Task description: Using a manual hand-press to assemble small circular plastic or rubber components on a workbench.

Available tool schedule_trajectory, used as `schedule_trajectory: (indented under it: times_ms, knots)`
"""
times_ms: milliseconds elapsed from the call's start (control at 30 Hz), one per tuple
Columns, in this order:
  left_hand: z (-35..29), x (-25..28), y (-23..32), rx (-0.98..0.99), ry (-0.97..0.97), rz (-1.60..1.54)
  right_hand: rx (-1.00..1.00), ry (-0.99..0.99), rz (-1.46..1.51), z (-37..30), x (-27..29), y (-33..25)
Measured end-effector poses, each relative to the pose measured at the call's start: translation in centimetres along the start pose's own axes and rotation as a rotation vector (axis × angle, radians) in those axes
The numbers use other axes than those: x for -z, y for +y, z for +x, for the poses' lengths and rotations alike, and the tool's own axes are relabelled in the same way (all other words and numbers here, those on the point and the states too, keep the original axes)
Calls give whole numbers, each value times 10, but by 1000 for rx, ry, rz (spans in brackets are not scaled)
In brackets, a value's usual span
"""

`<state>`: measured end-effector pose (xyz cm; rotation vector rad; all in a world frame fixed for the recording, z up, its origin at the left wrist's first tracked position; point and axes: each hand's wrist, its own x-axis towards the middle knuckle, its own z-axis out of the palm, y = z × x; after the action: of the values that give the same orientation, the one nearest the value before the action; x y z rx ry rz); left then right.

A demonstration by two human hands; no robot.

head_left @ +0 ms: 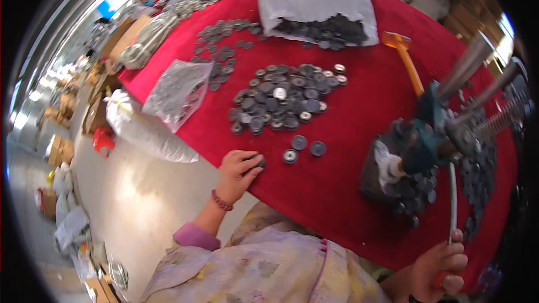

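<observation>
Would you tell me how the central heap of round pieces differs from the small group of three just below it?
The central heap holds many pieces; the small group has only three. The central heap's pieces overlap, while the small group's lie unstacked. Both include dark round pieces and lie on red cloth.

from the head (fisheye), downward

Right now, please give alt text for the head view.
A person's left fingers hold a dark disc at a red table; the right fingers grip the lever of a green press. A pile of discs lies ahead.
</observation>
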<state>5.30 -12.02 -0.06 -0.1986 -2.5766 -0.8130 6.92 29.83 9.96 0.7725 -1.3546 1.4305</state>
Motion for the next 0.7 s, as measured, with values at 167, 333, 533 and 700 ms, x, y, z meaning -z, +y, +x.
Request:
schedule_trajectory:
  times_ms: [167, 333, 533, 700]
  knots:
    - [1, -23, 1, -11, -107, 25, -40, -61, 8, 7, 12, -1]
    - [-16, -18, -44, -88, -179, 75, 9, -76, 170, 11, 23, 9]
    - [4, -17, 14, -464, -107, -58, 117, 72, 153, 3, 18, 5]
    - [9, -34, 9, -489, -82, -200, 158, 170, 121, 2, 4, 14]
